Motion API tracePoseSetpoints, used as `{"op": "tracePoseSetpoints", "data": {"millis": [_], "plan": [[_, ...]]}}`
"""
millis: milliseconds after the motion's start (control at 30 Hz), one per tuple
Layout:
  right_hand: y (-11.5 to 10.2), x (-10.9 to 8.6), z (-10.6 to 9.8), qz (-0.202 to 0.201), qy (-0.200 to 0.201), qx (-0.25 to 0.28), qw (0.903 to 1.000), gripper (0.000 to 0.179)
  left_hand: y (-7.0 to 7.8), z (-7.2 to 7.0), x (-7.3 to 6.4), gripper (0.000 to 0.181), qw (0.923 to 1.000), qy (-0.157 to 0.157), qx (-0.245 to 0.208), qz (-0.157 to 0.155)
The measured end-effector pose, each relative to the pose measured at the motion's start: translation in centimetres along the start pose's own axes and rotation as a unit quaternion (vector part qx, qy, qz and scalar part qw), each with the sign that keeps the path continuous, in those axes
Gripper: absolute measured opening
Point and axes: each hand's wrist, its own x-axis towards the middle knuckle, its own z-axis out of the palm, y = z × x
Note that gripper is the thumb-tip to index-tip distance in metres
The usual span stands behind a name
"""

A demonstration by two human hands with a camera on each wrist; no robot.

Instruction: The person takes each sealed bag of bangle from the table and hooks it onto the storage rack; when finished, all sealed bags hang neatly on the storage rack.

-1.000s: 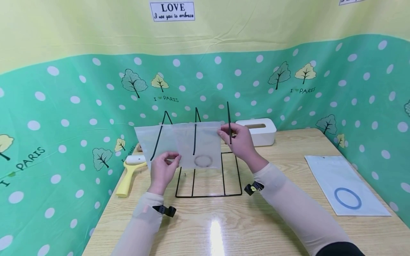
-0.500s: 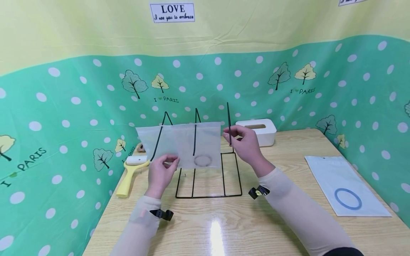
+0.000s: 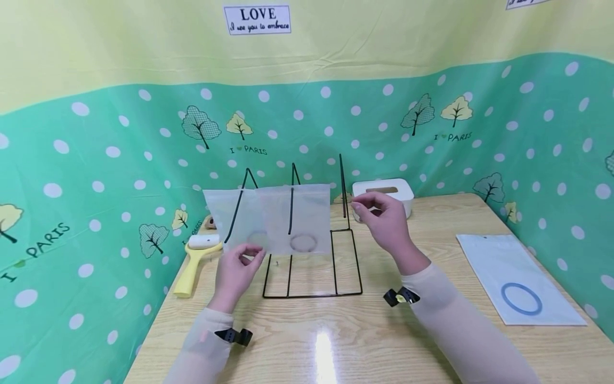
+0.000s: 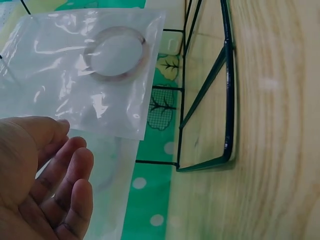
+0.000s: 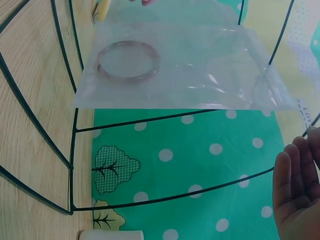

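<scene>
Two translucent zip bags stand side by side, overlapping, in a black wire rack (image 3: 312, 295). The right bag (image 3: 312, 213) shows a brownish ring outline (image 5: 128, 61) low down; the left bag (image 3: 225, 210) has a fainter one. My left hand (image 3: 235, 280) hovers at the lower edge of the bags, its fingers loosely curled. In the left wrist view its thumb tip overlaps the bag's edge, and nothing shows between the fingers. My right hand (image 3: 388, 224) hangs loosely curled to the right of the rack's rightmost upright, apart from the bags and holding nothing.
A whitish bag with a blue ring (image 3: 522, 298) lies flat on the table's right side. A white tissue box (image 3: 395, 202) stands behind my right hand. A yellow-handled lint roller (image 3: 189, 274) lies at left. Patterned cloth (image 3: 307, 122) hangs around the table.
My right hand has let go of the right bag's upper corner and moved right, past the upright. My left hand has drawn slightly down and left. The bags stay in the rack.
</scene>
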Motion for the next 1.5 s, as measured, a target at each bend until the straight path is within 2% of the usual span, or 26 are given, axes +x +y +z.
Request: {"op": "tracePoseSetpoints", "data": {"millis": [200,333,533,700,900,1033,1167,1500], "plan": [[-0.5,-0.4,-1.2,-0.012,0.027,-0.002,0.9995,0.012,-0.6,0.0,-1.0,0.012,0.9992,-0.034,-0.012,-0.018],[-1.2,-0.5,-1.9,-0.021,0.036,0.006,0.9991,0.011,-1.1,0.3,-1.5,0.010,0.9983,-0.056,-0.009,-0.015],[-1.8,-0.5,-3.4,-0.038,0.049,-0.032,0.9976,0.008,-2.0,1.0,-2.1,0.007,0.9946,-0.100,-0.002,-0.027],[-2.2,-0.2,-5.1,-0.046,0.080,-0.020,0.9956,0.011,-2.7,1.2,-2.5,0.008,0.9925,-0.115,-0.001,-0.040],[-2.3,0.2,-6.7,-0.053,0.095,-0.018,0.9939,0.014,-3.8,1.4,-2.7,0.023,0.9897,-0.134,-0.011,-0.049],[-2.3,0.4,-7.5,-0.051,0.096,-0.026,0.9937,0.015,-4.4,1.7,-2.6,0.040,0.9863,-0.153,-0.026,-0.058],[-2.2,0.7,-8.8,-0.044,0.099,-0.050,0.9928,0.015,-4.6,1.9,-2.6,0.050,0.9826,-0.170,-0.034,-0.067],[-1.0,1.6,-13.0,0.007,0.105,-0.130,0.9859,0.026,-4.6,1.7,-2.8,0.051,0.9798,-0.184,-0.032,-0.072]]}}
